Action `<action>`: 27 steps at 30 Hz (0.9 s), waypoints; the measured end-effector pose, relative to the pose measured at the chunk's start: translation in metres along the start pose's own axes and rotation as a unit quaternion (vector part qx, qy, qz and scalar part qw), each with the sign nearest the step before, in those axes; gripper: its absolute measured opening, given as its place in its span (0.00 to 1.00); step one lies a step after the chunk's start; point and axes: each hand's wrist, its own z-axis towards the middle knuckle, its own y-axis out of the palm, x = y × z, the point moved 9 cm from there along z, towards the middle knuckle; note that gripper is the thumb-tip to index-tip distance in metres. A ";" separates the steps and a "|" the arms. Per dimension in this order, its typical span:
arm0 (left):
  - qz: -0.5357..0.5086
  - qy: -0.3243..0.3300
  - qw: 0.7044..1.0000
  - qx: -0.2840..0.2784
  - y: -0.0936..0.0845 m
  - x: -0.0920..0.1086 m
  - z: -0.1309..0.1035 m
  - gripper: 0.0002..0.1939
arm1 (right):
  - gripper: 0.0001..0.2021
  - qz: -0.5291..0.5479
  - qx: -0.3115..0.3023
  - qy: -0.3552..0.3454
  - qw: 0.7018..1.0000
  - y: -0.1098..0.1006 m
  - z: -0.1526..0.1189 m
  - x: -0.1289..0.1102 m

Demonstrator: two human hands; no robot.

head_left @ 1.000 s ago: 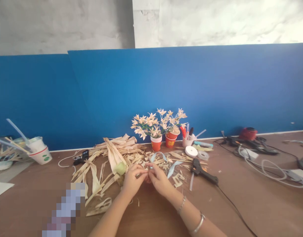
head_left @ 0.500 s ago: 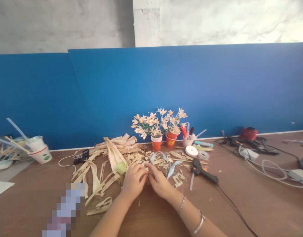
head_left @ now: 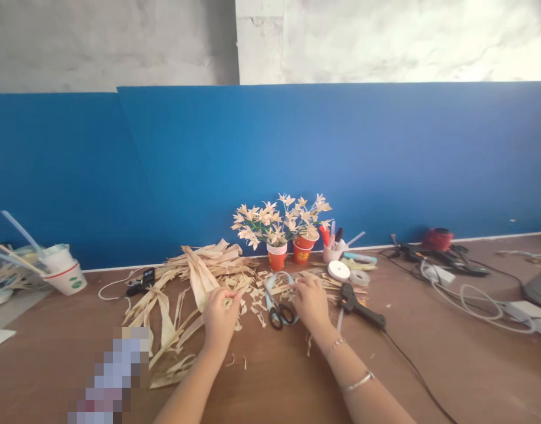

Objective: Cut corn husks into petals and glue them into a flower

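My left hand [head_left: 221, 315] is closed, fingertips pinched over the front of the dried husk pile [head_left: 200, 277]; what it holds, if anything, is too small to make out. My right hand [head_left: 311, 300] is apart from it, its fingers reaching over the husk scraps and touching or close to a light blue ribbon [head_left: 269, 299]. Between the hands lie scissors with black handles [head_left: 282, 315]. Behind them, pale husk flowers [head_left: 270, 215] stand in red paper cups [head_left: 277, 258]. To the right of my right hand is a black glue gun [head_left: 362, 306].
White tape rolls [head_left: 339, 270] and a pen cup [head_left: 332, 253] stand behind the glue gun. Cables [head_left: 477, 306] and a red object [head_left: 438, 239] are at right. A white cup with straws [head_left: 67, 280] is at left. A blue partition [head_left: 270, 147] rises behind the table.
My hands have come apart, the left moving left and the right moving right and slightly forward. The scissors between them have come into view. The camera view has shifted slightly.
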 end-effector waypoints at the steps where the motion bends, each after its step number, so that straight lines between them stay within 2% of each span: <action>1: 0.012 -0.011 1.000 0.016 -0.005 -0.006 0.002 0.09 | 0.16 -0.029 -0.011 0.014 0.999 0.001 0.001 0.006; 3: 0.051 -0.048 0.997 0.044 -0.013 -0.019 0.005 0.09 | 0.16 -0.064 -0.026 0.025 0.997 0.005 0.002 0.012; 7: 0.139 -0.147 0.978 0.053 -0.024 -0.039 0.007 0.12 | 0.13 -0.077 -0.019 0.007 0.997 0.009 0.002 0.006; 11: 0.187 -0.190 0.957 0.116 -0.039 -0.040 0.003 0.11 | 0.10 -0.055 0.029 0.012 0.998 0.002 0.005 0.008; 13: 0.186 -0.170 0.957 0.142 -0.041 -0.034 0.001 0.14 | 0.10 -0.038 0.063 0.014 0.997 -0.003 0.006 0.011; 15: 0.171 -0.120 0.966 0.152 -0.039 -0.025 0.002 0.13 | 0.10 -0.024 0.078 0.003 0.997 -0.005 0.006 0.011; 19: 0.134 -0.005 0.980 0.145 -0.033 0.000 0.001 0.10 | 0.12 -0.033 0.055 -0.029 0.997 0.002 0.003 0.003; 23: 0.108 0.045 0.985 0.128 -0.029 0.016 0.000 0.09 | 0.10 -0.045 0.033 -0.037 0.998 0.007 0.000 -0.001; 25: 0.081 0.060 0.989 0.110 -0.026 0.020 -0.001 0.09 | 0.09 -0.016 0.068 -0.025 0.997 -0.002 0.000 0.000; 27: 0.046 0.073 0.993 0.085 -0.021 0.022 -0.001 0.09 | 0.09 0.050 0.130 -0.015 0.990 -0.018 0.000 0.002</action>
